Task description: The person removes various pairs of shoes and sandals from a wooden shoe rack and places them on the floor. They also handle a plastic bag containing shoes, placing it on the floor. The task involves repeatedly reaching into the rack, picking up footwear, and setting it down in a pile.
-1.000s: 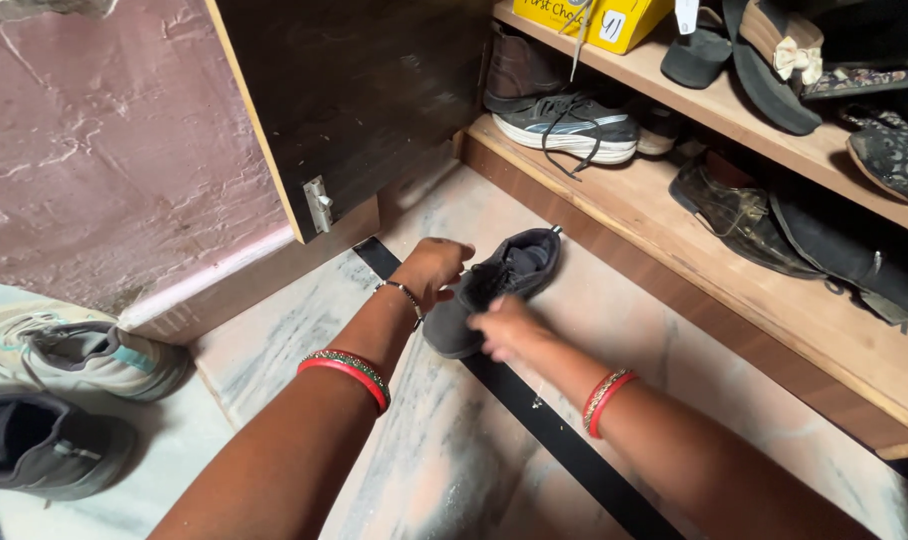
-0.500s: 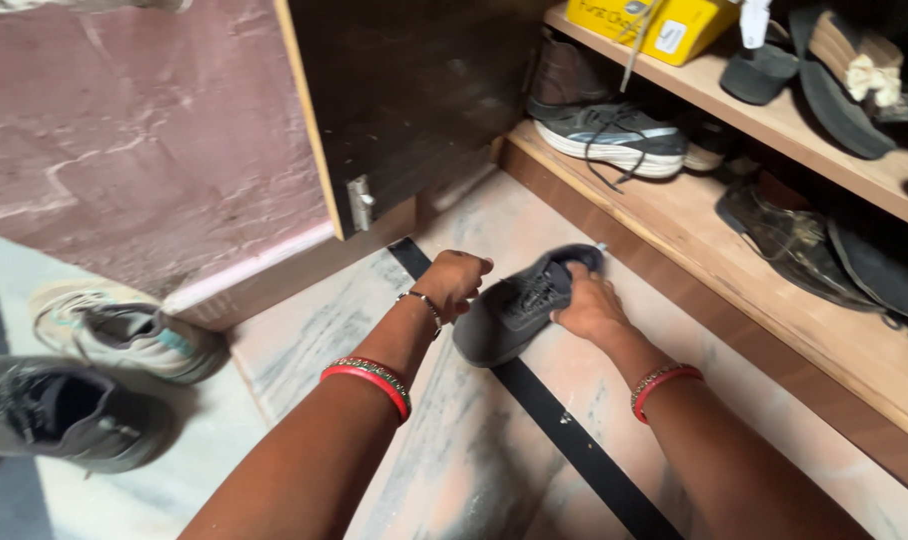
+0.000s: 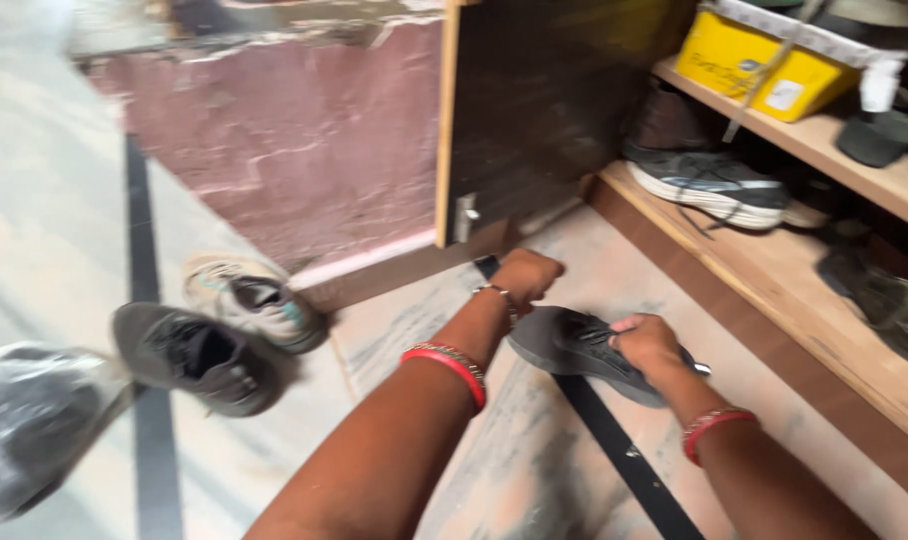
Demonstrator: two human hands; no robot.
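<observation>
A dark grey lace-up shoe (image 3: 572, 343) lies on the marble floor in front of the shoe cabinet. My right hand (image 3: 649, 345) grips it over the laces and collar. My left hand (image 3: 525, 277) is curled at the shoe's toe end, touching it; the frame is blurred, so whether it holds the toe is unclear. Both wrists wear red bangles.
A wooden shoe rack (image 3: 774, 280) at the right holds a grey sneaker (image 3: 709, 180), dark shoes and a yellow box (image 3: 764, 60). The open cabinet door (image 3: 534, 110) stands behind. A beige sneaker (image 3: 249, 295), another grey shoe (image 3: 194, 355) and a plastic bag (image 3: 24, 420) lie left.
The view has swung left and blurred. My right hand has moved from the heel onto the top of the shoe, and the shoe has turned and shifted toward me.
</observation>
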